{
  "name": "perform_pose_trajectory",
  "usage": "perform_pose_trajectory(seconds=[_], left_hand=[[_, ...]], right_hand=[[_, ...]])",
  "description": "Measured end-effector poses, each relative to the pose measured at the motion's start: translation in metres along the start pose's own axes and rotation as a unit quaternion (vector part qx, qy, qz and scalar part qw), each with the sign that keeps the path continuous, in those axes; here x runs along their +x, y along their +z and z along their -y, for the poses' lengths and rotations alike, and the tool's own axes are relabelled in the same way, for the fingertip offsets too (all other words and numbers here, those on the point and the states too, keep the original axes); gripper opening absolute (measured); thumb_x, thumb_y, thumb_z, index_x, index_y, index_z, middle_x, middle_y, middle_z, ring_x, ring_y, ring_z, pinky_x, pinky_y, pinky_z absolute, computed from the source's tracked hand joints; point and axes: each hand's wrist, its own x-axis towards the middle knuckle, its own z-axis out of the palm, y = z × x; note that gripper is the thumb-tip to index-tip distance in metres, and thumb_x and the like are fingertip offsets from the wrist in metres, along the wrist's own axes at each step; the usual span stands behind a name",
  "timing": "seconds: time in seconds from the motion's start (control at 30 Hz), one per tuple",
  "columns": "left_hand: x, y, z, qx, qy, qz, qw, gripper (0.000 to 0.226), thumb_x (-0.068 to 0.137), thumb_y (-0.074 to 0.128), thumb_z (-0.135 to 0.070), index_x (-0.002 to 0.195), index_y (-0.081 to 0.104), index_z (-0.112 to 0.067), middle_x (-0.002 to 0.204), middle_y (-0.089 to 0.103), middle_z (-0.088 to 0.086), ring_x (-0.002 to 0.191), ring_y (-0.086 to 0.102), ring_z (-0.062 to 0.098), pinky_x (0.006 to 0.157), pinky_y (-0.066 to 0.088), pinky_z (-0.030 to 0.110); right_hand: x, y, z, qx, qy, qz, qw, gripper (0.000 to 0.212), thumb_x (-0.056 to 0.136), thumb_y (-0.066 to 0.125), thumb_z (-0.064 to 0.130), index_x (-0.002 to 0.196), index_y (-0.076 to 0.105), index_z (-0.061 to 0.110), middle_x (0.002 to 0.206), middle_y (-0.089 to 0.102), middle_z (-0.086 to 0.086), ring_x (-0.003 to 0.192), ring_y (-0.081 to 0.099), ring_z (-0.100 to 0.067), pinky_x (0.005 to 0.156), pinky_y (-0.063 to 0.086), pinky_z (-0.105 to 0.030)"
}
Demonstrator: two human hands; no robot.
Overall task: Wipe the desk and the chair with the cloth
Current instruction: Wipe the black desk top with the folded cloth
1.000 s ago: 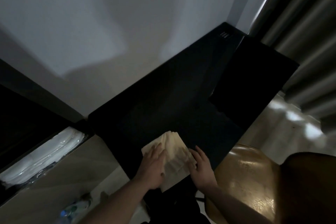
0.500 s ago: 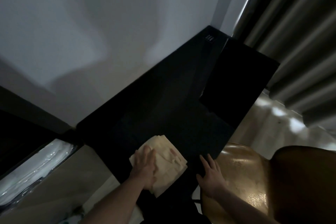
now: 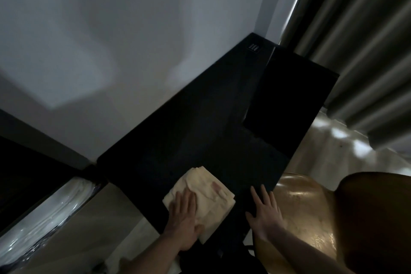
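Pressing: left hand (image 3: 183,218), fingers flat, on folded cream cloth (image 3: 202,196) atop black surface (image 3: 178,140); right hand (image 3: 265,211) splayed flat beside brown chair (image 3: 311,218).

No text, brand, number or label can be read anywhere. The only mark is a small pale emblem (image 3: 253,47) at the far corner of the dark surface (image 3: 178,131), near the wall: a few short bars in a tight group, too small and dim to make out as letters or figures.
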Motion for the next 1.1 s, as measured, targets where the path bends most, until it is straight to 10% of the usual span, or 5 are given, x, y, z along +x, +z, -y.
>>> perform_pose_trajectory(seconds=[0.2,0.47,0.7,0.83,1.1], left_hand=[[0.025,0.008,0.001,0.009,-0.006,-0.011,1.000,0.097,0.103,0.038,-0.059,0.157,-0.028,-0.012,0.163,-0.031,0.019,0.151,-0.033,0.043,0.123,-0.013,0.062],[0.073,0.006,0.018,0.098,0.022,-0.103,0.990,0.094,0.082,0.045,-0.070,0.152,0.041,-0.007,0.153,0.050,0.025,0.156,0.001,0.047,0.118,0.005,0.063],[0.128,-0.029,-0.018,0.093,0.017,-0.082,0.992,0.092,0.091,0.038,-0.074,0.160,0.036,-0.013,0.169,0.024,0.019,0.155,0.007,0.049,0.113,0.016,0.068],[0.157,-0.089,-0.059,0.042,0.014,-0.022,0.999,0.086,0.101,0.022,-0.073,0.160,-0.025,-0.033,0.161,-0.048,-0.001,0.149,-0.034,0.048,0.120,-0.016,0.069],[0.246,-0.159,-0.126,0.055,0.082,0.026,0.995,0.083,0.094,0.019,-0.076,0.158,-0.026,-0.047,0.152,-0.056,-0.015,0.147,-0.037,0.051,0.116,-0.013,0.078]], right_hand=[[0.011,-0.012,-0.001,-0.012,-0.004,-0.018,1.000,0.088,0.105,0.051,0.053,0.167,-0.009,0.038,0.174,-0.023,0.001,0.160,-0.020,-0.035,0.130,0.004,-0.054],[0.065,-0.045,-0.027,-0.022,-0.013,-0.065,0.998,0.087,0.106,0.049,0.051,0.165,-0.015,0.038,0.172,-0.029,0.002,0.158,-0.025,-0.031,0.130,0.004,-0.055],[0.109,-0.086,-0.049,-0.015,-0.028,-0.120,0.992,0.085,0.107,0.046,0.051,0.165,-0.015,0.039,0.170,-0.031,0.005,0.157,-0.027,-0.027,0.128,-0.003,-0.050],[0.141,-0.115,-0.064,-0.008,-0.010,-0.155,0.988,0.083,0.107,0.045,0.051,0.166,-0.012,0.038,0.171,-0.029,0.004,0.157,-0.026,-0.029,0.129,-0.003,-0.051],[0.223,-0.177,-0.103,0.000,0.008,-0.205,0.979,0.077,0.109,0.039,0.053,0.168,-0.007,0.036,0.174,-0.024,0.003,0.160,-0.023,-0.028,0.130,-0.003,-0.052]])
